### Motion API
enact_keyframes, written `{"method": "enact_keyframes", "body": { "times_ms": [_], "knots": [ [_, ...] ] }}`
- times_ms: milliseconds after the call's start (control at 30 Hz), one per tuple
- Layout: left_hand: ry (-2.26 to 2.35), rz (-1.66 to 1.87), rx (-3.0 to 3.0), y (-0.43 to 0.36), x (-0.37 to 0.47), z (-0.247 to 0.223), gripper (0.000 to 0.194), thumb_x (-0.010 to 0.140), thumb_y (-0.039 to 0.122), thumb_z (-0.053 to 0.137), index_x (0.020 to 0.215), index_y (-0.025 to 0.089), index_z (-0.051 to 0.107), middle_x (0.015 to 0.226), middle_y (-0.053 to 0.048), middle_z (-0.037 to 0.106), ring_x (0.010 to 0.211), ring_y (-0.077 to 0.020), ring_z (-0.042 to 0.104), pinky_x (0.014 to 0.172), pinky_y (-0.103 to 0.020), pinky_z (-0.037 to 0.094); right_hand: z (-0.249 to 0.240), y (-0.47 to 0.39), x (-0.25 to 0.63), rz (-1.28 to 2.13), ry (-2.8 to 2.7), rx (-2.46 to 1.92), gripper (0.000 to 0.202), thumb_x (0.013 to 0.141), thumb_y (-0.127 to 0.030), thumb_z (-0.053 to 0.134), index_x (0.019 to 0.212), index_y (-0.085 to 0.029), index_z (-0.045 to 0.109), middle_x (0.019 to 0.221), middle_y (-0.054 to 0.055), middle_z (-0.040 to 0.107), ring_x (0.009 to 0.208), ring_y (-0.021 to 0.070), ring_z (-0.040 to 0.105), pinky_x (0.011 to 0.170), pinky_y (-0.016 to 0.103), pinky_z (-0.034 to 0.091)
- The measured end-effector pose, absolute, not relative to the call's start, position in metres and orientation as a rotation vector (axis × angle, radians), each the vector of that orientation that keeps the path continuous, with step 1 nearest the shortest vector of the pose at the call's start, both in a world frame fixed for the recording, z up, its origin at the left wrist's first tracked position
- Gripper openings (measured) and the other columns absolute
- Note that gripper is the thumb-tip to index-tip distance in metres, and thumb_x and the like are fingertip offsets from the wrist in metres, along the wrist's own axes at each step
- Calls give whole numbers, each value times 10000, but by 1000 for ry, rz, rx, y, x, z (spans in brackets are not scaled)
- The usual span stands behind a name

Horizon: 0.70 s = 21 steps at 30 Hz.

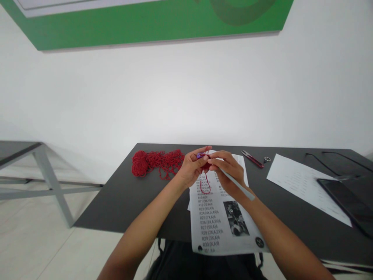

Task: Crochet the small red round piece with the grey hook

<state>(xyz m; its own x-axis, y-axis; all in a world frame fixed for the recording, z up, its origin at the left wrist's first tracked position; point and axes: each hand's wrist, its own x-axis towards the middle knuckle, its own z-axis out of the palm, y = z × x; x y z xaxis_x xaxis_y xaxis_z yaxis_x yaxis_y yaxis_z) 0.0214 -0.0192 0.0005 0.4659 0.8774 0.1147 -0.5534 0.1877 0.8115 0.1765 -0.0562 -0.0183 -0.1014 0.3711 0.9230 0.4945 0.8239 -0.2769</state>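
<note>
Both hands meet over a printed pattern sheet (210,217). My left hand (192,167) pinches a small piece of red crochet work (205,167), with red yarn running up over its index finger. A small purple piece (199,155), perhaps a stitch marker, shows by the left fingers. In my right hand (229,169) is a crochet hook with a grey handle (239,184), its tip hidden at the red work. A loop of red yarn (205,190) hangs below onto the sheet.
Red yarn, part ball (140,164) and part loose tangle, lies at the table's back left. On the right are thread snips (253,158), a small ring (267,159), another paper (303,184), a phone (346,202) and glasses (335,169). A white wall stands behind.
</note>
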Motion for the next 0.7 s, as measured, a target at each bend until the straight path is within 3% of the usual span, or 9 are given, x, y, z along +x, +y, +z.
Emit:
{"method": "enact_keyframes", "body": {
  "times_ms": [300,533,700],
  "knots": [
    [456,1321,1265,-4,17,-6,631,678,245,901,1267,174,688,793,18,662,693,-96,617,618,-211,504,-12,-54,178,-180,-1791,-651,195,961,-196,638,1125,-295,673,1103,49,777,1008,207,740,1035,494,508],
    [475,1430,1537,4,12,-8,654,757,201,819,1377,206,611,793,12,643,672,-96,595,583,-207,508,-10,-53,176,-210,-1804,-736,88,928,-202,683,983,-269,674,1034,34,789,935,204,740,971,455,520],
    [544,1533,1692,6,10,-10,629,806,162,743,1411,217,581,778,26,636,645,-89,575,607,-217,508,-10,-55,170,-169,-1828,-901,46,967,-236,622,934,-257,646,1110,45,783,994,218,719,955,445,501]
  ]
}}
